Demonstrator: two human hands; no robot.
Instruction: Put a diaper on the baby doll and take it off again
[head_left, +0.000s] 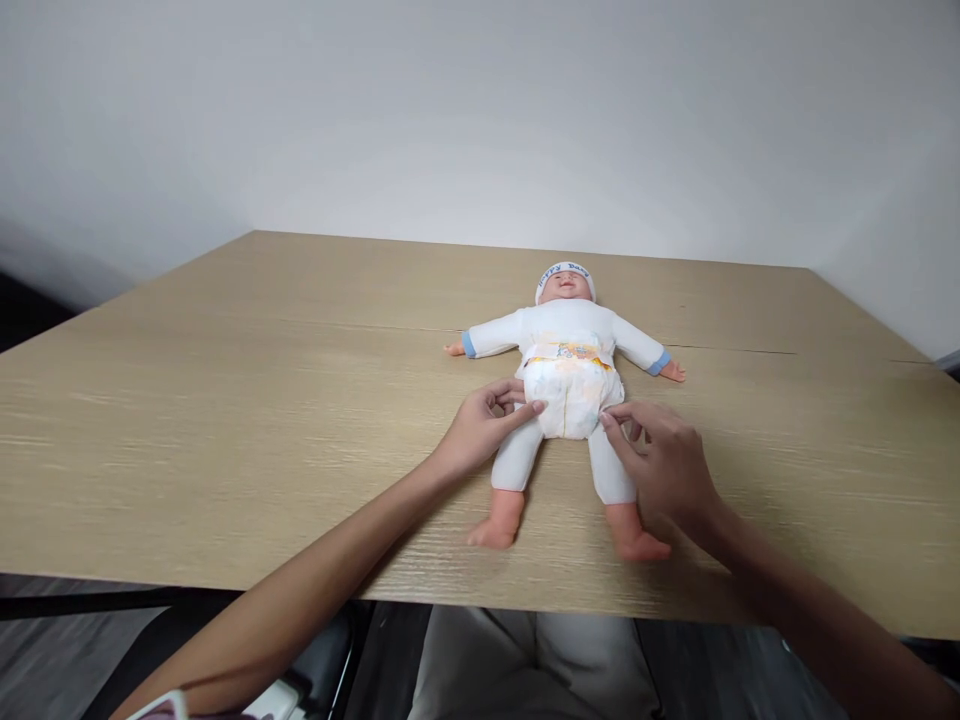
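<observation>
A baby doll (568, 320) in a white suit with blue cuffs and a lettered headband lies on its back, feet toward me. Around its hips is a white diaper (564, 398) with a patterned waistband. My left hand (491, 415) rests at the diaper's left side, its thumb on the front near the leg opening and its fingers curled by the hip. On the opposite side, my right hand (660, 450) pinches the diaper's edge at the other leg opening between thumb and forefinger.
The doll lies on a wide wooden table (262, 420) with seams across its top. A pale wall (450, 120) stands behind the far edge. Below the near edge are my legs (532, 665) and a dark chair (322, 650).
</observation>
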